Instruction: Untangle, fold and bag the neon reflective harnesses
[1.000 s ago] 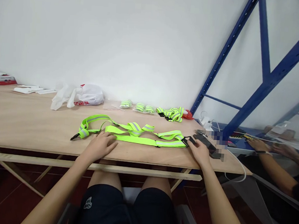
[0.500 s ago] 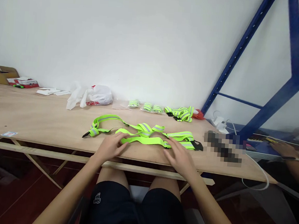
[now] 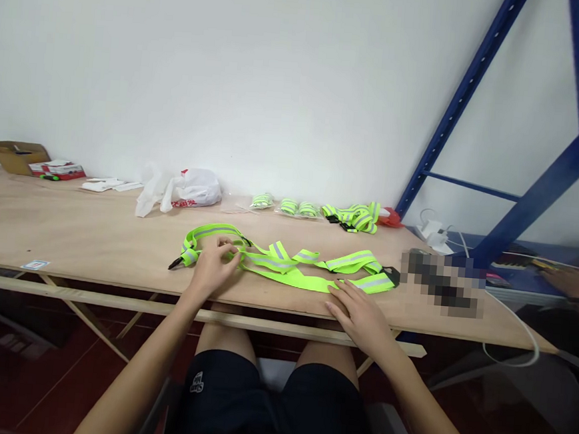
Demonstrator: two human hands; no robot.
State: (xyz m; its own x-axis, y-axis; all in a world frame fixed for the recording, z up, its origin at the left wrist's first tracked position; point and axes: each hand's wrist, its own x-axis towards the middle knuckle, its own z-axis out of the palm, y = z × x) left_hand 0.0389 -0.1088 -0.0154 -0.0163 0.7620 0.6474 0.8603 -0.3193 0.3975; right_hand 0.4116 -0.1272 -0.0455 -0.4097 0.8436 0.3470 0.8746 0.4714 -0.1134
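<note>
A neon-yellow reflective strap (image 3: 309, 282) with grey stripes lies in loose loops along the front of the wooden table. It has a black buckle at either end. At its left part, my left hand (image 3: 214, 264) pinches the band between thumb and fingers, which hide some of it. My right hand (image 3: 359, 311) rests with outstretched fingers on the lower band towards the right, not gripping it. The right buckle (image 3: 391, 276) lies beyond those fingertips. The left buckle (image 3: 175, 263) sits on the wood beside my left hand.
Bagged rolled straps (image 3: 290, 207) and a loose strap pile (image 3: 354, 215) lie along the wall. A white plastic bag (image 3: 196, 188), a cardboard box (image 3: 18, 157) and a blue metal frame (image 3: 458, 110) surround them. Another person's hand (image 3: 572, 283) shows at far right.
My left hand has gone from lying over the strap to pinching it, lifting slightly away from me. The lower band has shifted towards me. My right hand has slid a little right and nearer.
</note>
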